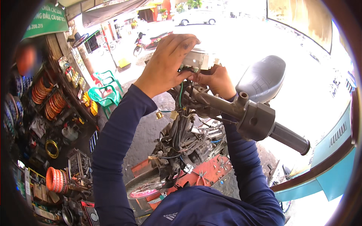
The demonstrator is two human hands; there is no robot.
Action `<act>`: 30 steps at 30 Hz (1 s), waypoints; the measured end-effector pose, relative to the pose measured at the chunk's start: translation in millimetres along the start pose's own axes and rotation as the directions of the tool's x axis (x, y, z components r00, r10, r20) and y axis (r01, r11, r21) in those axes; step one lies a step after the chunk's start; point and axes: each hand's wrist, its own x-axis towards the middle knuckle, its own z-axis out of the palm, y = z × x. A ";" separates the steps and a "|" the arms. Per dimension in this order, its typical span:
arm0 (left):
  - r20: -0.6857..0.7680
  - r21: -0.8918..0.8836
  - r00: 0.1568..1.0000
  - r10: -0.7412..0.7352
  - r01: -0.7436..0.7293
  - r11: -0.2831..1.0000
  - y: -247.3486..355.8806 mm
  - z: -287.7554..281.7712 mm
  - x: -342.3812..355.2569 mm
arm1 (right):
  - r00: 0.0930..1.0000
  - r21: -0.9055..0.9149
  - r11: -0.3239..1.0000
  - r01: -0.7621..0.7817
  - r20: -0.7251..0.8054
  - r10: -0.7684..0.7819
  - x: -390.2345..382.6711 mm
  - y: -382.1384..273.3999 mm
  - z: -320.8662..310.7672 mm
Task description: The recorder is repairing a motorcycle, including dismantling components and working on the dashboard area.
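Observation:
My left hand (166, 64) is closed over a pale grey, boxy unit (197, 59) above the handlebar of a partly stripped motorbike. Its fingers lie over the top and its thumb reaches underneath. Close by, my right hand (218, 81) has its fingers bent under the same unit, near the left thumb. What those fingertips pinch is hidden. A green wire (181, 94) hangs below the hands. Lower down, a white plug connector (174, 115) dangles beside a small brass-coloured part (159, 114). Past my right wrist, the handlebar carries a black switch housing (257, 120) and rubber grip (290, 138).
A dark mirror (262, 79) stands beside the handlebar. Pliers (201, 177) and small parts lie on a red platform (218, 169) under the bike's bare frame. At left are green plastic chairs (105, 94), shelves of parts and a person (24, 75). A scooter (151, 42) is parked ahead.

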 end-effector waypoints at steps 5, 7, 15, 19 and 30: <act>-0.019 -0.030 0.999 -0.029 0.028 0.999 -0.9 0.2 -0.9 | 0.997 0.215 0.976 -0.022 0.083 0.004 -1.0 -5.6 0.7; -0.017 -0.021 0.999 -0.036 0.036 0.999 -0.6 0.9 -1.0 | 0.998 -0.024 0.999 -0.040 0.043 0.041 -0.5 -7.1 2.4; -0.015 -0.012 0.999 -0.037 0.037 0.999 0.2 -0.6 1.2 | 0.998 0.115 0.993 0.004 0.060 -0.011 -0.8 -8.8 1.0; -0.008 -0.017 1.000 -0.013 0.013 1.000 -0.5 0.9 2.3 | 1.000 0.093 0.995 -0.020 0.009 0.019 -1.0 -6.3 -0.7; 0.009 -0.008 0.999 -0.035 0.035 0.999 -0.6 1.3 2.6 | 0.997 0.127 0.991 0.036 0.060 -0.044 4.4 1.6 -1.1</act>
